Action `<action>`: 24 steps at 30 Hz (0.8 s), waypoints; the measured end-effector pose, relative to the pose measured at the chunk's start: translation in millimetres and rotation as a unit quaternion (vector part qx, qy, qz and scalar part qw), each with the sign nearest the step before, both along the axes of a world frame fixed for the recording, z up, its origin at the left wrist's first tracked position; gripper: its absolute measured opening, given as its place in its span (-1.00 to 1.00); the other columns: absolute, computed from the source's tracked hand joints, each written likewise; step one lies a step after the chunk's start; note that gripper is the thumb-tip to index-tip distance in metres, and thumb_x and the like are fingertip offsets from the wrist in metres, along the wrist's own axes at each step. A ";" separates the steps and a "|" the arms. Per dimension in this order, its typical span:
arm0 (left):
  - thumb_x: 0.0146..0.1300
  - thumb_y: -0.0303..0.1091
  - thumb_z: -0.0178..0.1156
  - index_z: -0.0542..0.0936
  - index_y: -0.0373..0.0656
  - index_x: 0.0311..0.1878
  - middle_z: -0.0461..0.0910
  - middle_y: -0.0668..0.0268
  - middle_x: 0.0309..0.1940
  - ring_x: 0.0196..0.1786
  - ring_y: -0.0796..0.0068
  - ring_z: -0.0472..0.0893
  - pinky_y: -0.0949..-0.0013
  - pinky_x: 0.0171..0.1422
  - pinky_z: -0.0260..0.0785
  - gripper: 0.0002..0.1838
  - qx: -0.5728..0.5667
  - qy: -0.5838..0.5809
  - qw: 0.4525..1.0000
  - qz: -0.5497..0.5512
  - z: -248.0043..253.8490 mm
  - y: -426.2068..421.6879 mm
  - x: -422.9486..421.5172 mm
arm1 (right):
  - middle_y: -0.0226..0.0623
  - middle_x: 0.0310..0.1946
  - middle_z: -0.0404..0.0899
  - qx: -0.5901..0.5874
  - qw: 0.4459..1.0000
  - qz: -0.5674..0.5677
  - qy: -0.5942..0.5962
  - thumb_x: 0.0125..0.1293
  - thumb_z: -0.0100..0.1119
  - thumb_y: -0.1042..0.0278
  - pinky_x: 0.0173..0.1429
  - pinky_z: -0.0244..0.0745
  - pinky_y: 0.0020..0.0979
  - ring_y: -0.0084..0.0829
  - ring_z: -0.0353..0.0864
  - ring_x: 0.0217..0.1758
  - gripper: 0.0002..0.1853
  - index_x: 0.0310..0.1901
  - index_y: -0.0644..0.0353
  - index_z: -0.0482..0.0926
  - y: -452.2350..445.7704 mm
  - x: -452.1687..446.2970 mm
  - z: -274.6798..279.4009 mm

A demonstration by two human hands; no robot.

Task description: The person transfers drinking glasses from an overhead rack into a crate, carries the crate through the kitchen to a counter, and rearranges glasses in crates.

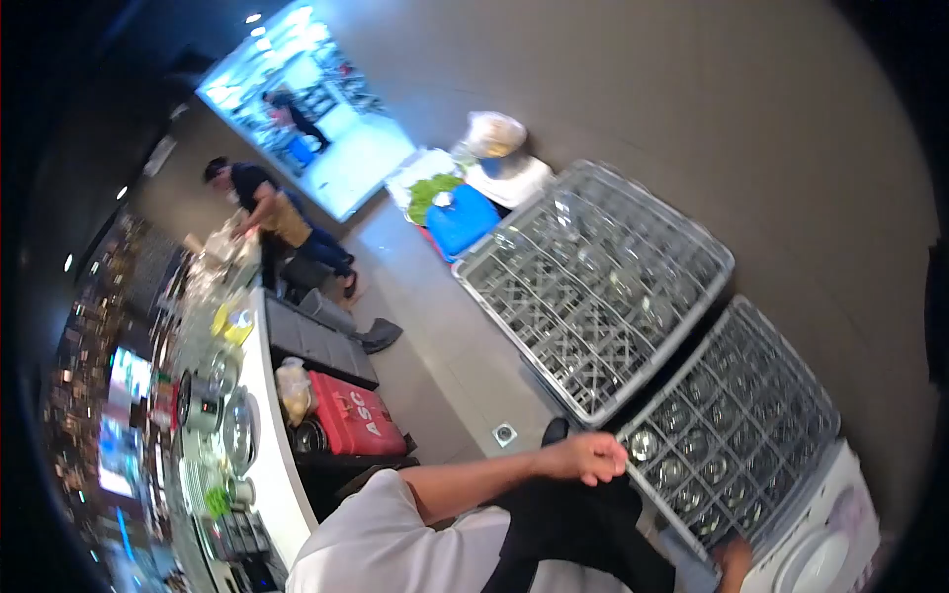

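My left hand (590, 458) is beside the near corner of a grey glass rack (736, 425). Its fingers are loosely bent and a little apart, with nothing visible in them. Low in the view, my right hand (733, 565) is at the rack's lower edge, its fingers mostly hidden. Upturned glasses fill many of that rack's compartments. A second grey rack (593, 287) stands beyond it, with glasses on its right side and bare compartments at the lower left.
A blue container (463, 222) and green leaves (432, 195) lie beyond the racks. To the left run a long counter (280, 425) and a red box (356, 415). Another person (262, 203) bends over the counter; one more (297, 119) is in the bright doorway.
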State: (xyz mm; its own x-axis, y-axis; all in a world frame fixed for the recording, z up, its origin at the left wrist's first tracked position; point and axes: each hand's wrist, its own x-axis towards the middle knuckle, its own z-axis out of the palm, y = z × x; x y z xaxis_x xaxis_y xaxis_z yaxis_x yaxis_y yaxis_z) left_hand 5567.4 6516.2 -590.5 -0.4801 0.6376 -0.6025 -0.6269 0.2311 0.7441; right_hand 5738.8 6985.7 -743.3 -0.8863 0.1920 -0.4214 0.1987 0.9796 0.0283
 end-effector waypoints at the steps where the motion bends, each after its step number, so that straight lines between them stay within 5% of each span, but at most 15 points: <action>1: 0.28 -0.05 0.16 0.40 -0.06 0.17 0.49 0.43 -0.05 -0.03 0.60 0.50 0.35 0.01 0.42 -0.53 -0.010 0.001 1.000 0.006 5.3 1.7 4.7 | 0.01 -0.35 0.61 -0.031 0.998 -0.007 0.058 -0.03 0.17 0.25 -0.20 0.50 -0.05 0.02 0.60 -0.26 -0.63 -0.20 0.33 0.56 -11.0 1.8 16.3; 7: 0.29 -0.03 0.16 0.38 -0.12 0.18 0.44 0.33 0.01 0.02 0.49 0.49 0.32 0.08 0.40 -0.49 -0.007 -0.018 0.998 0.062 9.8 -20.4 25.7 | 0.03 -0.28 0.59 -0.149 0.977 -0.032 0.150 -0.03 0.16 0.24 -0.12 0.48 -0.07 0.02 0.58 -0.19 -0.59 -0.14 0.32 0.53 -99.5 -33.3 60.9; 24: 0.25 0.03 0.19 0.41 -0.12 0.14 0.47 0.36 -0.01 -0.01 0.48 0.50 0.35 0.02 0.40 -0.47 0.022 -0.005 0.996 0.084 -25.3 -66.7 45.5 | 0.06 -0.08 0.53 -0.076 0.988 -0.115 0.067 0.00 0.15 0.20 0.09 0.41 -0.10 0.03 0.51 0.00 -0.47 0.03 0.30 0.47 -85.6 -19.6 37.5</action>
